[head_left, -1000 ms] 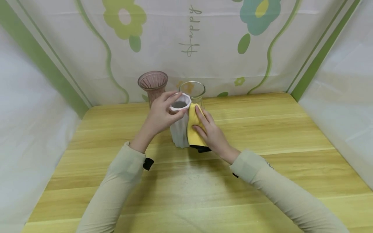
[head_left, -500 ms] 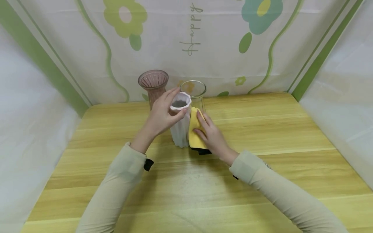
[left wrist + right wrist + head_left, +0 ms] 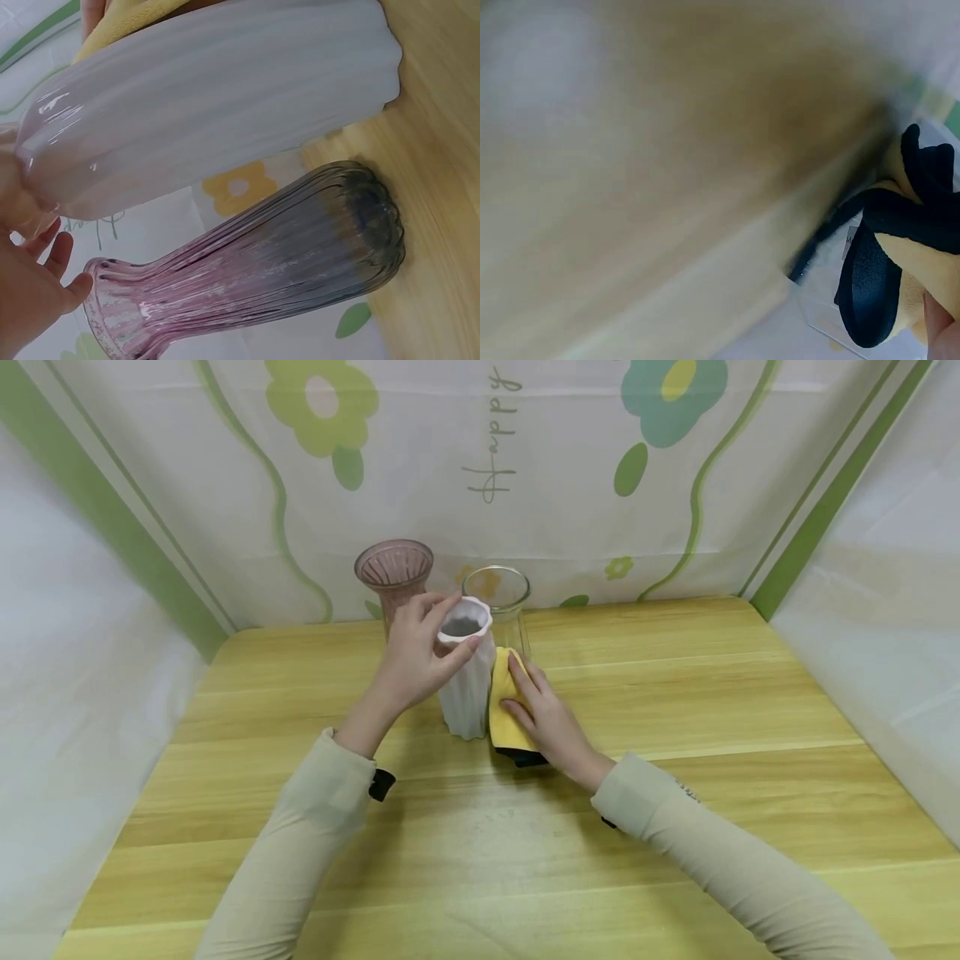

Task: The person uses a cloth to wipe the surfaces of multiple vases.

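A white fluted vase stands upright on the wooden table in the head view. My left hand holds it by the rim, thumb on the near side and fingers on the far side. Against the vase's right side, my right hand grips a folded yellow cloth with a black edge. The left wrist view shows the vase's glossy side, with a bit of yellow cloth behind it. In the right wrist view, the cloth's dark trim hangs in folds; most of that hand is out of frame.
Behind my left hand stands a pinkish-purple ribbed glass vase, fully seen in the left wrist view. A clear glass vase is just behind the white one. A printed curtain hangs along the table's back edge.
My right hand and the yellow cloth have slid down along the white vase's right side, a little toward me. The left hand stays at the rim, and the vase keeps its place.
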Action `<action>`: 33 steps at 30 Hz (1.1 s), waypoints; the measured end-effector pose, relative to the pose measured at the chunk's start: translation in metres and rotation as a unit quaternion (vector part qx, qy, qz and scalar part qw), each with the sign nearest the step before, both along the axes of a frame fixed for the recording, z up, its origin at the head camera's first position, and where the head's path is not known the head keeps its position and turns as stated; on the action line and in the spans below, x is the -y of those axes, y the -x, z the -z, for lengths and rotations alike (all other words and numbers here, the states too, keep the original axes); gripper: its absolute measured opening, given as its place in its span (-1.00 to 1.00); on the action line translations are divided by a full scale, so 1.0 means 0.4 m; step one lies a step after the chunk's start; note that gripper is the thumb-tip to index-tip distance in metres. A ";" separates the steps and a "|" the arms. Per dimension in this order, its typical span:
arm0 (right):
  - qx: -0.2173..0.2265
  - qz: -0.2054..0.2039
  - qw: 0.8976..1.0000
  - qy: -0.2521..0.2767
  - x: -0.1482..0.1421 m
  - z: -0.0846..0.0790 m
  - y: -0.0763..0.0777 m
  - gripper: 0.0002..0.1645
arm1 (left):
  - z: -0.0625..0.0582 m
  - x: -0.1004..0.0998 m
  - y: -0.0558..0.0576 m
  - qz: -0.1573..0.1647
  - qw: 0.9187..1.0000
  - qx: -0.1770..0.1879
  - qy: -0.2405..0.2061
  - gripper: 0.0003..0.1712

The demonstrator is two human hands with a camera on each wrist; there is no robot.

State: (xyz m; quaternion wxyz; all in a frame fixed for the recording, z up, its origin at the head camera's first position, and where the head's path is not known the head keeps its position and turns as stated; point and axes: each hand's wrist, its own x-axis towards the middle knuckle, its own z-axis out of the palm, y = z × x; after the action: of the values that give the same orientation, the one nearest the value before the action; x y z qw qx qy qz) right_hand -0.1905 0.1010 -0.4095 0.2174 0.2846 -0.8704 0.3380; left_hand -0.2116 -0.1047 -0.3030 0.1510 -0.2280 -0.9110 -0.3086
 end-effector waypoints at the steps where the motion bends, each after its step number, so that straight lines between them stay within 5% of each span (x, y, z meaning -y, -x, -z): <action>1: -0.004 -0.003 1.000 0.005 0.002 -0.006 0.001 -0.16 | -0.001 0.001 0.000 0.002 1.000 -0.005 0.005 -0.26; 6: -0.022 -0.005 0.999 0.024 0.016 -0.045 0.005 -0.18 | -0.011 0.008 -0.002 0.017 1.000 -0.011 0.024 -0.27; 15: -0.029 0.013 0.999 0.012 0.036 -0.080 0.003 -0.23 | -0.018 0.020 -0.007 0.037 0.998 0.033 0.033 -0.28; 23: -0.028 0.007 1.000 0.001 0.028 -0.047 0.004 -0.21 | -0.004 0.009 0.001 0.004 0.999 0.029 0.024 -0.21; 33: 0.035 0.017 0.998 -0.042 0.005 0.011 -0.002 -0.20 | 0.007 -0.004 0.004 -0.028 1.000 0.001 0.005 -0.21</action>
State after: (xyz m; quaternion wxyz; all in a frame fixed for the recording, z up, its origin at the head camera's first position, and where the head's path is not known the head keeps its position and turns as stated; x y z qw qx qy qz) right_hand -0.1896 0.0990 -0.4138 0.1802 0.2665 -0.8955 0.3074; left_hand -0.2133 -0.1032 -0.3060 0.1570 -0.2031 -0.9187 -0.3001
